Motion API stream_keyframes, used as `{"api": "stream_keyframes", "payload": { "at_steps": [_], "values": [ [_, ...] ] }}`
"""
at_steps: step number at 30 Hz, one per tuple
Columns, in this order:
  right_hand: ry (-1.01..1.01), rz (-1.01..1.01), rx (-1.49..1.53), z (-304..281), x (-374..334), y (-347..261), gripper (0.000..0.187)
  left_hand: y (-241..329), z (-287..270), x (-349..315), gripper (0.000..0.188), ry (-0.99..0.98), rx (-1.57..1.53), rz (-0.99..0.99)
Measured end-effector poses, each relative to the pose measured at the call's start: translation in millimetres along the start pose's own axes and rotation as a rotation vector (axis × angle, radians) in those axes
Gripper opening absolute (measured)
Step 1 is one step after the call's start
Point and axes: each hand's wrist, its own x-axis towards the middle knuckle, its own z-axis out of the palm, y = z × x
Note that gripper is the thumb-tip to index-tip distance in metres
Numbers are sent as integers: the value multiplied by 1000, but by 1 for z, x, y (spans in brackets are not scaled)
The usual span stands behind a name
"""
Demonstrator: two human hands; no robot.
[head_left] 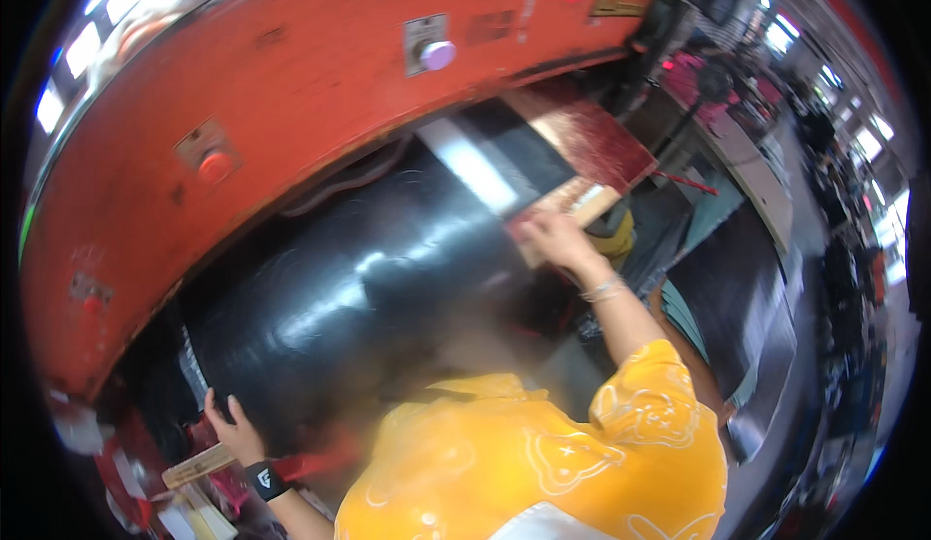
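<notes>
At the right end of a glossy black surface (359, 249), my right hand (558, 238) is closed with bent fingers on the corner of a light wood-edged board (596, 205). Its fingertips are slightly blurred. A bracelet circles that wrist. Beside the board lies a shiny dark-red sheet (592, 138). My left hand (236, 434), with a black band on the wrist, is at the lower left near the black surface's edge. Its thumb and forefinger stand apart, and nothing shows between them. Just below it is a pale wooden strip (199, 466).
A large orange-red machine beam (320, 75) spans the far side, carrying a red button (214, 166) and a pale purple knob (437, 54). Dark sheets (742, 288) stand at the right. Red parts and light pieces (194, 516) crowd the lower left.
</notes>
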Motion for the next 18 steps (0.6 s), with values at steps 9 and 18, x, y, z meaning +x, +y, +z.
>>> {"api": "stream_keyframes", "payload": {
  "at_steps": [9, 18],
  "values": [
    [61, -771, -210, 22, 54, -123, 75, 89, -22, -26, 58, -96, 63, 299],
    [-236, -699, -199, 32, 54, -139, 90, 106, -10, -60, 59, -359, 327, 370]
  ]
}}
